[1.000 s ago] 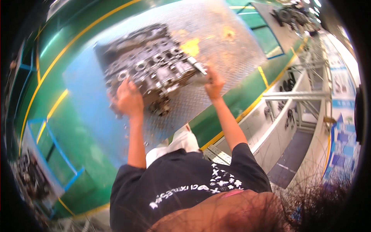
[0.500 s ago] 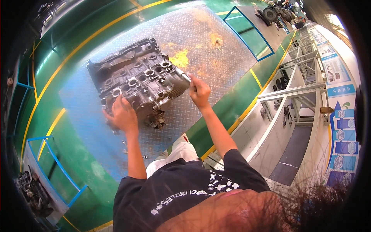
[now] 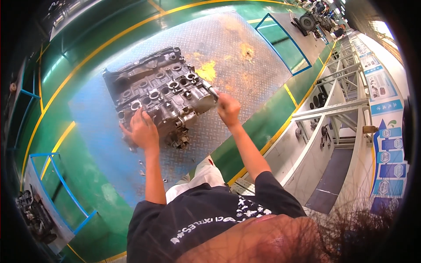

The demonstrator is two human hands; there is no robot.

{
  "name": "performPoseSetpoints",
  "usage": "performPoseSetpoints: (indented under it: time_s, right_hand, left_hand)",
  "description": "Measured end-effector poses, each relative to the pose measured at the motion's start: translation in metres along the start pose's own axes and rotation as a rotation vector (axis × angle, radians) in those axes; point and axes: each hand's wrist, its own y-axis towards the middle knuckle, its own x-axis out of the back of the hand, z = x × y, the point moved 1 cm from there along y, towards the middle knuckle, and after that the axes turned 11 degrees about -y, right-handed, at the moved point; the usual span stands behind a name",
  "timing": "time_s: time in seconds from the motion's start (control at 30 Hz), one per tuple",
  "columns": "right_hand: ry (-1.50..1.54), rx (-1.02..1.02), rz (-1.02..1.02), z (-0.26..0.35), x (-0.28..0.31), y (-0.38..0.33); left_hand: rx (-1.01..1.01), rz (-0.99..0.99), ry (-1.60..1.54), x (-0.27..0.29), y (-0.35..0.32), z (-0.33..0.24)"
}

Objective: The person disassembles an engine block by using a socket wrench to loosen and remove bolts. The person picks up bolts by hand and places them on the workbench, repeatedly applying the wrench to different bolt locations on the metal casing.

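Note:
A dark metal engine cylinder head, with rows of round openings on top, lies on the diamond-plate sheet. At its right end, my right hand is closed around the outer end of a short silvery metal rod; the rod's inner end meets the engine part, and the fingers hide how far it runs. My left hand rests against the near left corner of the engine part, thumb and fingers spread apart, with nothing held in them.
The worn steel plate carries yellow stains. Small loose metal pieces lie by my left forearm. Blue frames stand far right and near left. White metal racks line the right side. Green floor has yellow lines.
The whole view has shifted slightly. My right fist has turned a little around the rod's end. My left hand keeps its place on the engine part.

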Motion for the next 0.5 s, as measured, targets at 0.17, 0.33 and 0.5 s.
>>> performPoseSetpoints:
  time_s: [0.17, 0.33, 0.5]
  right_hand:
    - [0.378, -1.051, -0.295, -0.009, -0.032, -0.026]
    - [0.981, -2.010, -0.529, -0.029, -0.044, -0.016]
    - [0.427, -1.078, -0.194, 0.001, -0.031, -0.016]
  left_hand:
    - [-0.029, 0.014, -0.016, 0.001, 0.000, -0.006]
    - [-0.040, -0.011, -0.023, 0.003, 0.005, -0.013]
    - [-0.058, -0.021, -0.026, 0.001, 0.002, -0.006]
